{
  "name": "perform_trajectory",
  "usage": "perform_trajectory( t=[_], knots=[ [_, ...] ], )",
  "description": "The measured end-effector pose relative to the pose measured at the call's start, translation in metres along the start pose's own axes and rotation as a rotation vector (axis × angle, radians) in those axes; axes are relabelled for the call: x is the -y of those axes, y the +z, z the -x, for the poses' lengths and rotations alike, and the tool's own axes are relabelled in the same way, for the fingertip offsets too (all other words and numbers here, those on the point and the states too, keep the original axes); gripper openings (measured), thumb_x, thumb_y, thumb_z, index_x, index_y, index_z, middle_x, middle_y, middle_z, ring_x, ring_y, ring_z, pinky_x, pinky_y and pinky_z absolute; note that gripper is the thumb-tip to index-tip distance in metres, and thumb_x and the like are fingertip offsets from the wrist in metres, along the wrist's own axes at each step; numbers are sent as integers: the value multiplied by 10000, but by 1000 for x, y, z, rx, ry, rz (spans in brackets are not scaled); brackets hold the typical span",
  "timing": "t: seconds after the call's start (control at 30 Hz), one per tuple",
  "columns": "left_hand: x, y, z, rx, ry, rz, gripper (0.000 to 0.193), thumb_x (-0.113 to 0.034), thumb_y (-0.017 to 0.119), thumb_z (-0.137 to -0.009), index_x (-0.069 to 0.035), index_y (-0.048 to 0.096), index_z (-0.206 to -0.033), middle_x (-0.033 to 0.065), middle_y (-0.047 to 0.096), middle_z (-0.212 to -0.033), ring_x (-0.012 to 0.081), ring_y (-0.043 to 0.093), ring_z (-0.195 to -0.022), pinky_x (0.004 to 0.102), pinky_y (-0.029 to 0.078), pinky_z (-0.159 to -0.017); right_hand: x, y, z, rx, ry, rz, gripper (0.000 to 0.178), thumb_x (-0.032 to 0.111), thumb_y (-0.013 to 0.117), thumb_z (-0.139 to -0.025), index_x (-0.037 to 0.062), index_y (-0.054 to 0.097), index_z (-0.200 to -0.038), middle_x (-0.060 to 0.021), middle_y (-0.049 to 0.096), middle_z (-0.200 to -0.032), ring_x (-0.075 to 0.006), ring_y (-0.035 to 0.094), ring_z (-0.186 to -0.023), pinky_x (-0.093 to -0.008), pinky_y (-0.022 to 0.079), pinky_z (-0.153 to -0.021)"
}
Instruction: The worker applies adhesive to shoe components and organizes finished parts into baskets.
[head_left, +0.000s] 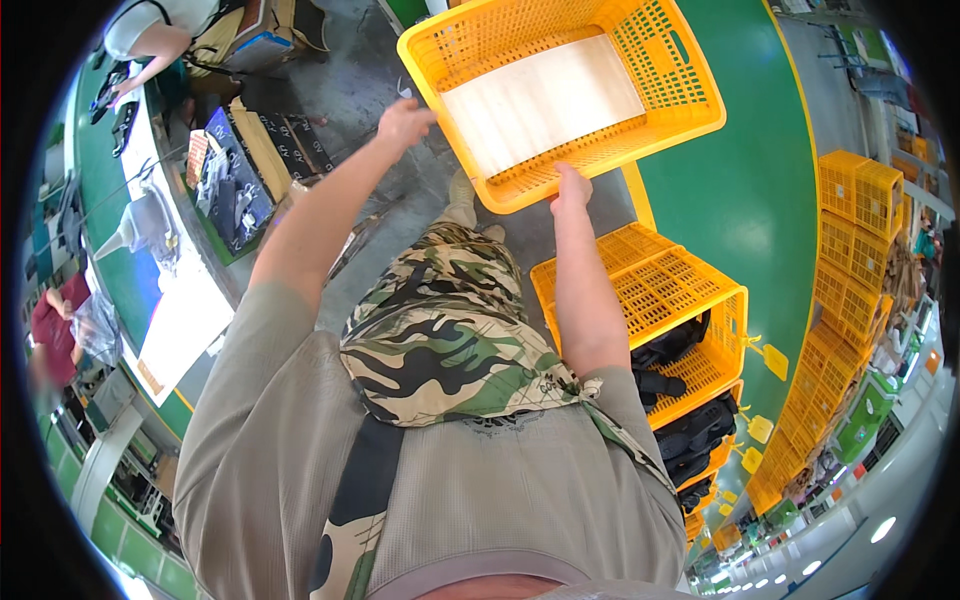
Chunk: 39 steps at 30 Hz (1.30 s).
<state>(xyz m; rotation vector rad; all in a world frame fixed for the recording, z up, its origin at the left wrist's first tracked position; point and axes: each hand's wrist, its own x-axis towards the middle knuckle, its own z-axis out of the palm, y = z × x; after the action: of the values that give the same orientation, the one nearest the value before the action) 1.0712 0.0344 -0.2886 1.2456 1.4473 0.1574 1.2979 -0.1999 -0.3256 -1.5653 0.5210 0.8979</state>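
Observation:
A yellow plastic crate (686, 108) with perforated sides is in front of me, tilted so that its inside faces me. A flat pale sheet (545, 105) covers much of its bottom. My right hand (572, 188) is closed on the crate's near rim, with the thumb over the edge. At the left rim is my left hand (405, 125), its fingers bent against the edge; the fingertips are partly hidden and slightly blurred.
Beside my right forearm stands a stack of yellow crates (670, 290) holding black items (690, 435), with yellow tags (775, 362) hanging off. Boxes and boards (240, 165) lie left, near a white worktable (185, 320). Two people work at the left. More crates (850, 270) line the right.

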Motion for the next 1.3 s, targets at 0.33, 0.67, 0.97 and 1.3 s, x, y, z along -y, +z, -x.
perform_trajectory(
  t=[0.33,0.67,0.97,1.3],
  knots=[
    [298,-101,191,268,-52,-845,512,-352,743,-650,-49,675,-1057,210,679,-1001,327,663,-951,409,521,-821,-86,-114,68,241,52,340,564,220,738,-797,23,524,-1281,-129,629,-1111,-244,657,-869,-383,518,-683],
    [369,-126,246,227,-143,-867,477,-282,656,-711,-43,661,-1123,189,686,-1047,316,686,-905,384,535,-824,-172,-218,122,551,-204,1604,331,337,654,-748,68,717,-932,-158,689,-993,-318,649,-969,-415,510,-838],
    [256,-85,170,365,197,-496,572,-247,718,-715,24,601,-1205,172,693,-1077,250,666,-1019,339,517,-875,-222,-207,189,385,-416,1413,275,272,644,-707,75,739,-875,-179,695,-928,-329,663,-921,-428,516,-829],
    [300,-190,256,504,307,-319,548,-183,726,-760,23,565,-1242,180,678,-1112,242,654,-1038,330,511,-897,-348,-170,250,368,-365,1540,347,331,564,-781,60,716,-937,-158,690,-1001,-334,633,-991,-419,497,-865]
  ],
)
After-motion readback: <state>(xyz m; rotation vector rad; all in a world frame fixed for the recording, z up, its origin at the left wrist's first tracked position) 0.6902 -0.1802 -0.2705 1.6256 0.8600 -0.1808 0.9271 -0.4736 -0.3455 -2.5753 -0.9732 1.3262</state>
